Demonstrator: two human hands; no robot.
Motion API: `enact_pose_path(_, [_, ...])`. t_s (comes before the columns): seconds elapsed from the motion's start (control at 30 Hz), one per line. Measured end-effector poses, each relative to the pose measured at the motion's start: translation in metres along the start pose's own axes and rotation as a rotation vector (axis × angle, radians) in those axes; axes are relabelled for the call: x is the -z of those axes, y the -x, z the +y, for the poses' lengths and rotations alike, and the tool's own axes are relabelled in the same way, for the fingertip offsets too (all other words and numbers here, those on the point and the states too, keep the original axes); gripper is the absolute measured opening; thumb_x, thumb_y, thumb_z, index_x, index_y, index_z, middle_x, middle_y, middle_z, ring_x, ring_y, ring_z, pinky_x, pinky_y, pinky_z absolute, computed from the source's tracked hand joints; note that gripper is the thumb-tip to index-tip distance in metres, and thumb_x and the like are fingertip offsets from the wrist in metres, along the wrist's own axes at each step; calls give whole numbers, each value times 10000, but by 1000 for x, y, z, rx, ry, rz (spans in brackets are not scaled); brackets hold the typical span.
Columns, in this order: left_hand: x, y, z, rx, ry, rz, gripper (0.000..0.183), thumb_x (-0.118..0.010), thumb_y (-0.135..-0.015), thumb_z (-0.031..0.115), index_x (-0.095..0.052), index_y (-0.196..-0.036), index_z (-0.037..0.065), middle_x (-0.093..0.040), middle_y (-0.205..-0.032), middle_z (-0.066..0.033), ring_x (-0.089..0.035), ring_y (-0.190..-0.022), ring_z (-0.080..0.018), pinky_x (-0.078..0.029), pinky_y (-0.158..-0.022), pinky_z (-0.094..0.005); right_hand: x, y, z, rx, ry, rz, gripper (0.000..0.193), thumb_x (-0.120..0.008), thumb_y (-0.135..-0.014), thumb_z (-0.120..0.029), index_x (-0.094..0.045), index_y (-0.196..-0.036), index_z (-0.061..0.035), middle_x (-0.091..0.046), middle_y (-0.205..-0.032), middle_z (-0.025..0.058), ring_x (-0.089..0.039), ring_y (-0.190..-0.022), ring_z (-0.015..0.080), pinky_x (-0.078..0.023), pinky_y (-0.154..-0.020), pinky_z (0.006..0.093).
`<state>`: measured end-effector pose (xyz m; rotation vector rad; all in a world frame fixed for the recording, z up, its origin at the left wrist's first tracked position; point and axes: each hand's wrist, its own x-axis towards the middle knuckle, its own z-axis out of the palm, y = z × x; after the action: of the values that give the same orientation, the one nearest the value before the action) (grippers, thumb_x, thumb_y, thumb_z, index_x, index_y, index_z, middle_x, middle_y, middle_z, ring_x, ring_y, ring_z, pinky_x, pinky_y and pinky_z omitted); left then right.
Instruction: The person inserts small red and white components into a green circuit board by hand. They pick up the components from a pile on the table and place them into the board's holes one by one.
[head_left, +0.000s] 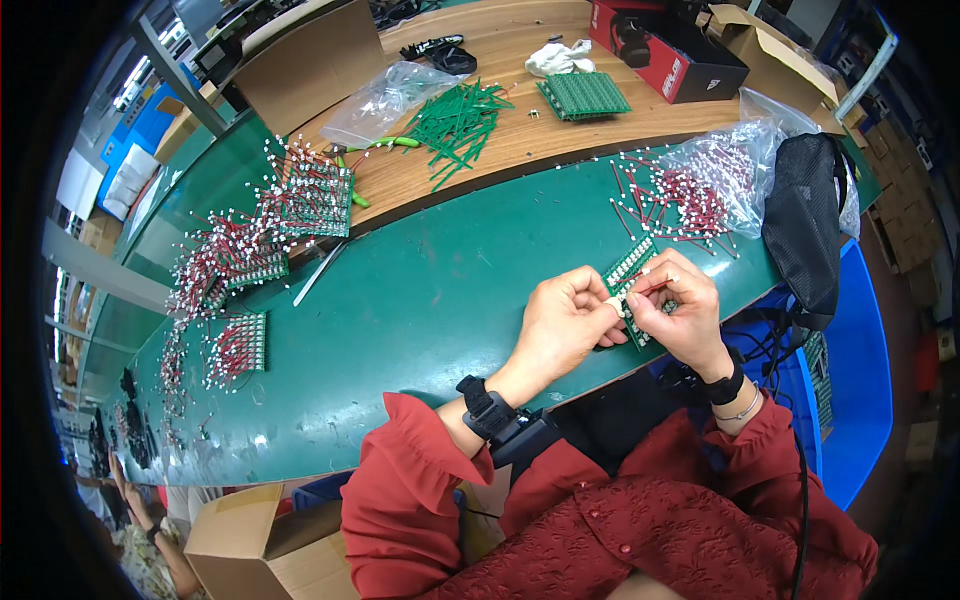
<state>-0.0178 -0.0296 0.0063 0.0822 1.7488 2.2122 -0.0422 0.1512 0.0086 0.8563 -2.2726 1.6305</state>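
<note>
My left hand (568,322) is closed round a narrow green circuit board (630,262) lined with white connectors, holding it above the green table near its front edge. At the same board, my right hand (682,312) pinches a short red wire (657,287) with a white plug. The fingertips of both hands meet over the board and hide part of it. Beyond the hands lies a loose pile of red wires with white plugs (690,200), part of it spilling from a clear plastic bag (745,150).
Boards bristling with red wires (310,195) stand at the left, with tweezers (320,272) beside them. On the wooden shelf lie green strips (455,125), a stack of green boards (585,96) and green-handled pliers (395,142). A black bag (805,220) and blue bin (860,370) are right.
</note>
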Motion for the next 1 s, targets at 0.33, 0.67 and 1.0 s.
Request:
enact_pose_path(0.33, [0, 1, 0, 4, 8, -11, 43, -581, -905, 4, -544, -895, -17, -691, -787, -128, -713, -713, -195, -576, -603, -273, 3, -1, -8, 8, 104, -34, 93, -675, -741, 80, -631, -795, 18, -591, -872, 73, -580, -660, 71, -479, -537, 192])
enact_pose_path(0.67, [0, 0, -1, -19, 17, -5, 43, -590, -895, 3, -550, -889, -12, -694, -780, -127, -711, -706, -184, -574, -607, -269, 5, -7, -12, 127, 177, -80, 100, -681, -733, 75, -620, -793, 22, -602, -849, 78, -611, -660, 93, -509, -532, 203])
enact_pose_path(1.0, [0, -1, -2, -18, -40, 0, 42, -585, -902, 11, -559, -879, -12, -694, -777, -121, -704, -696, -166, -572, -611, -261, 9, -12, -18, 49, 253, -162, 123, -691, -731, 68, -618, -822, 31, -612, -838, 84, -614, -644, 117, -517, -539, 211])
